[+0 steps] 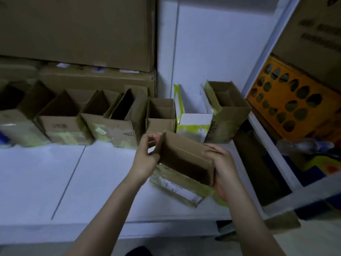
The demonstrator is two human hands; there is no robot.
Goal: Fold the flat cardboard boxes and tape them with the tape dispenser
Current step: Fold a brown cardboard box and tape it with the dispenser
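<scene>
- Held between both hands, above the right part of the white tabletop (36, 172) — small brown open-topped cardboard box (184, 159), tilted, mouth facing up and toward the camera.
- On its near outer wall, yellow-green tape and a white label; unclear whether resting on the surface or lifted off it.
- At the box's left end, left hand (145, 159), thumb and fingers curled round the end flap, pinching it.
- Round the right end, right hand (224, 167), fingers curled over the rim, palm against the outer wall.
- Just behind, along the back of the tabletop, row of open brown cardboard boxes (60, 119) standing side by side, several with yellow-green tape low on their fronts.
- Toward the right of that row, white box (195, 122) edged in yellow tape, then taller brown box (228, 111), leaning slightly.
- Behind the row, large brown cartons (77, 30) stacked up.
- Far right, past the table edge — orange plastic crate (287, 100) with rounded holes, tilted.
</scene>
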